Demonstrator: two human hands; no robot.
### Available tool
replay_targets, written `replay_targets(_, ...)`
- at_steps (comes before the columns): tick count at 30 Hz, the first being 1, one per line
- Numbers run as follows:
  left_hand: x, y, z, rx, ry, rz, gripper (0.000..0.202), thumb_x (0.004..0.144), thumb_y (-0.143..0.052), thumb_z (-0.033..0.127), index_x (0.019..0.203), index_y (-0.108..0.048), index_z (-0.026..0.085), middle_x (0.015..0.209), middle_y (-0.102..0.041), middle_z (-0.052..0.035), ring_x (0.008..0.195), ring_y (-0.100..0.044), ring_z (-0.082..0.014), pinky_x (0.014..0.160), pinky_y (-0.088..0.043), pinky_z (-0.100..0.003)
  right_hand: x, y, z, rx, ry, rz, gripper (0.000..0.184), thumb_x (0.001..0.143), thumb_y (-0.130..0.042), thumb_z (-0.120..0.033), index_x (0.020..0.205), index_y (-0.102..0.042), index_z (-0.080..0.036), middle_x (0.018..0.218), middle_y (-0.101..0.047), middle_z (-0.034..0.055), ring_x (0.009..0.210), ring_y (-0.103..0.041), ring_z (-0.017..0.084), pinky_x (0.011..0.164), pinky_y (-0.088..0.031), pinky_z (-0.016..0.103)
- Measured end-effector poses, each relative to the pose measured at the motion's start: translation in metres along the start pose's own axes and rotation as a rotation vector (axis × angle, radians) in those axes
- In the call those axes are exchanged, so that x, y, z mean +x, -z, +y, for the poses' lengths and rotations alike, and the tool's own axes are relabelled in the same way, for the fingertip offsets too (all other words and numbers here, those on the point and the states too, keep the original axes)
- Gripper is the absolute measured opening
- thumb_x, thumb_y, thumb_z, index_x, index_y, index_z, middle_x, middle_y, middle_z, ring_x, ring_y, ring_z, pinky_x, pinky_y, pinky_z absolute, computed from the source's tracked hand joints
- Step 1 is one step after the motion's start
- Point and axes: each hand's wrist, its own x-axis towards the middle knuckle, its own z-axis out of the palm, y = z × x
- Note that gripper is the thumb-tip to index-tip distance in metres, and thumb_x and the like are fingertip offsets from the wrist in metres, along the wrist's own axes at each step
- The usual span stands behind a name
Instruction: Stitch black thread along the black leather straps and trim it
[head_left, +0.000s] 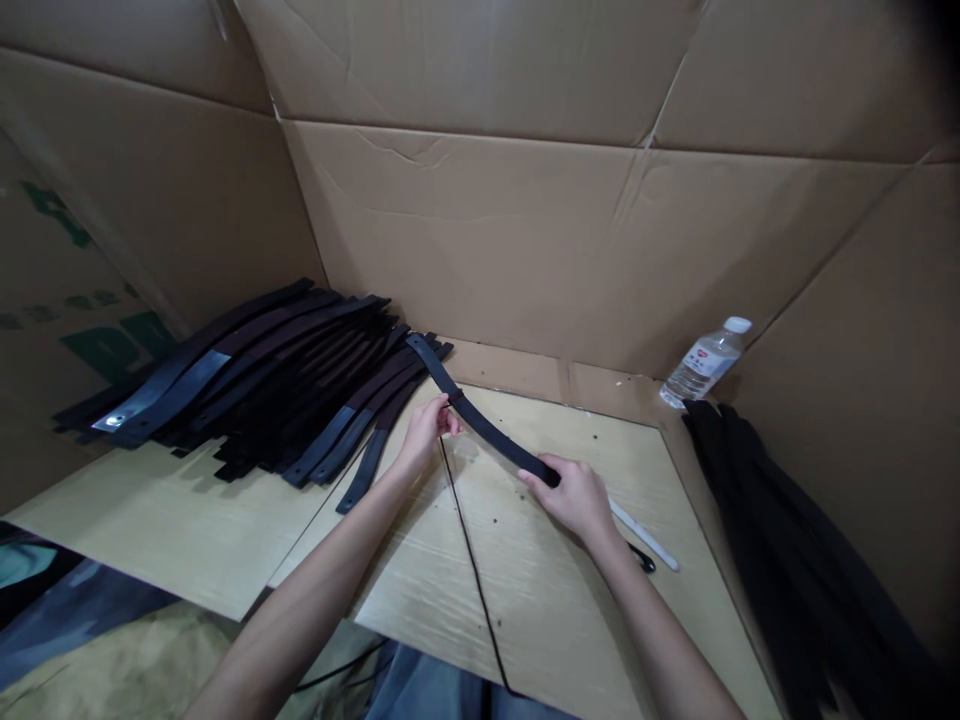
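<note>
A curved black strap [487,428] slants over the table, its far end with a small hole pointing toward the back wall. My right hand [574,495] is closed around the strap's near end. At a dark band about a third of the way down the strap, my left hand [431,430] pinches a thin black cord [472,560]. The cord runs from beneath those fingers down across the table and over the front edge. Whether it loops fully round the strap is too small to tell.
Many similar straps [247,370] lie piled at the left. A water bottle [705,362] leans at the back right, above more black strips [795,560]. A white pen-like stick [645,535] and a partly hidden black object [643,560] lie near my right wrist. Cardboard walls [465,230] enclose the table [585,620].
</note>
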Motion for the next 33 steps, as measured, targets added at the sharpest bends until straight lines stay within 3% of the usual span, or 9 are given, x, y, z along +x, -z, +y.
replay_targets(7,-0.002,0.002,0.001,0.136,-0.025,0.017,0.050,0.082,-0.049,0.052,0.046,-0.051,0.017,0.045,-0.051,-0.0039,0.050,-0.053,-0.0138,0.058,-0.040,-0.026,-0.003,-0.001,-0.005,-0.109,0.045,0.088,0.027,0.083,-0.055,-0.047,0.099,-0.067,-0.030,0.087,-0.069,0.0002,0.078,-0.064,0.020,0.060,-0.034,0.028)
replay_targets(13,-0.002,0.001,-0.001,0.292,-0.003,0.092,0.049,0.078,-0.055,0.054,0.046,-0.048,0.017,0.043,-0.050,-0.0026,0.044,-0.047,-0.0119,0.054,-0.036,-0.026,-0.005,-0.001,-0.010,-0.231,0.120,0.191,0.019,0.082,-0.058,-0.027,0.099,-0.065,-0.022,0.089,-0.067,0.0025,0.084,-0.060,0.020,0.068,-0.036,0.028)
replay_targets(17,-0.004,-0.002,0.000,0.339,-0.012,0.030,0.050,0.082,-0.049,0.052,0.046,-0.048,0.017,0.043,-0.050,-0.0032,0.044,-0.048,-0.0122,0.057,-0.038,-0.026,-0.005,0.000,-0.009,-0.262,0.090,0.239,0.015,0.082,-0.055,-0.022,0.094,-0.065,-0.021,0.085,-0.066,0.0028,0.086,-0.058,0.020,0.072,-0.035,0.029)
replay_targets(21,-0.004,-0.001,0.006,0.283,-0.098,-0.034,0.046,0.086,-0.041,0.047,0.052,-0.051,0.017,0.049,-0.053,-0.0038,0.048,-0.049,-0.0124,0.056,-0.038,-0.026,-0.001,-0.003,-0.002,-0.162,-0.044,0.177,0.018,0.082,-0.055,-0.032,0.096,-0.065,-0.025,0.082,-0.067,0.0014,0.079,-0.061,0.020,0.063,-0.033,0.028)
replay_targets(25,0.001,0.006,0.008,0.169,-0.139,-0.008,0.045,0.087,-0.038,0.048,0.055,-0.049,0.017,0.051,-0.053,-0.0036,0.050,-0.049,-0.0126,0.053,-0.038,-0.025,0.003,-0.005,0.002,0.037,-0.102,0.062,0.024,0.081,-0.055,-0.045,0.091,-0.067,-0.027,0.078,-0.068,0.0003,0.073,-0.062,0.019,0.059,-0.032,0.026)
replay_targets(29,0.004,0.010,0.010,0.118,-0.152,0.009,0.043,0.086,-0.042,0.049,0.058,-0.045,0.018,0.051,-0.050,-0.0013,0.049,-0.048,-0.0119,0.053,-0.037,-0.025,0.003,-0.001,0.002,0.085,-0.073,0.097,0.044,0.083,-0.046,-0.061,0.075,-0.065,-0.022,0.066,-0.063,0.0022,0.065,-0.059,0.018,0.057,-0.031,0.026)
replay_targets(33,0.001,0.009,0.013,0.132,-0.197,0.040,0.042,0.085,-0.047,0.050,0.057,-0.042,0.018,0.048,-0.045,0.0009,0.048,-0.047,-0.0106,0.052,-0.036,-0.024,0.001,0.001,0.002,0.117,-0.029,0.165,0.051,0.088,-0.038,-0.061,0.073,-0.064,-0.019,0.065,-0.062,0.0038,0.063,-0.057,0.017,0.059,-0.031,0.026)
